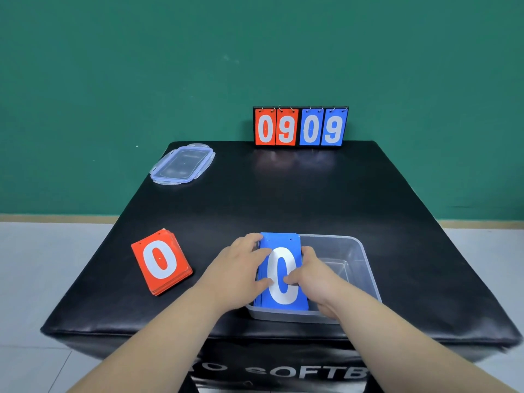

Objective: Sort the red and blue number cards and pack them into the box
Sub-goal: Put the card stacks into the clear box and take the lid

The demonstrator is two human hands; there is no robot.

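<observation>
A green wall (113, 66) is filling the far background, with pale floor tiles (34, 265) showing at the left. A black padded square table (283, 194) is occupying the centre of the scene, with white lettering (297, 371) partly showing on its near face.

A clear rectangular plastic box (357, 259) is sitting open on the near part of the table, right of centre. A flip scoreboard (300, 126) with two red and two blue panels is standing upright at the far edge, reading 0 9 0 9. A clear plastic lid with clip tabs (183, 163) is lying flat at the far left corner, well apart from the box.

A stack of blue number cards (279, 245), white 0 uppermost, is lying tilted in the left end of the box, its far edge rising above the rim. A stack of red number cards (161, 260), also showing a white 0, is lying on the table to the near left, apart from the box.

The left hand (241, 265) is gripping the blue stack along its left edge, thumb resting on the top card. The right hand (314, 276) is gripping the right edge, thumb pressing on the white numeral; the remaining fingers of both hands are curling behind the stack, hidden from view.
</observation>
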